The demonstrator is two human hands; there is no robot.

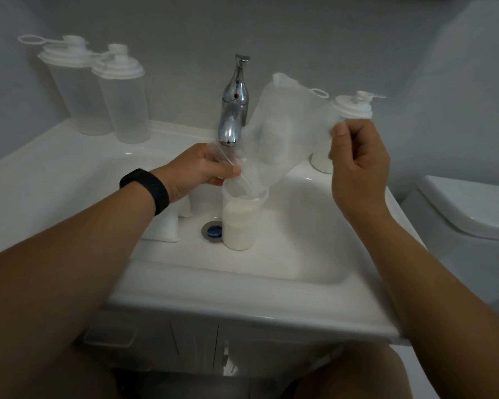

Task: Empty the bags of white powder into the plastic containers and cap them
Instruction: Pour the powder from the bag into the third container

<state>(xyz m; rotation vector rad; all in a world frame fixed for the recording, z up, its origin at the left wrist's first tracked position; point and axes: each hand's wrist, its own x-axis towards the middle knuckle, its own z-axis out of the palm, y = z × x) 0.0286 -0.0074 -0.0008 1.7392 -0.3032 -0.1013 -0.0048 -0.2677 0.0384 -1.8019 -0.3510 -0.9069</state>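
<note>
A clear plastic bag (283,131) dusted with white powder hangs tilted over an open plastic container (239,223) standing in the sink basin (300,249). My left hand (199,171) pinches the bag's lower mouth just above the container's rim. My right hand (357,162) pinches the raised upper end of the bag. The container is mostly filled with white powder and has no cap on it. A full bag of white powder (167,226) lies in the basin under my left wrist, partly hidden.
Two empty capped containers (98,90) stand on the counter at the back left. Another capped container (349,116) stands back right, behind the bag. A chrome tap (234,110) rises behind the basin. A toilet (473,214) stands to the right.
</note>
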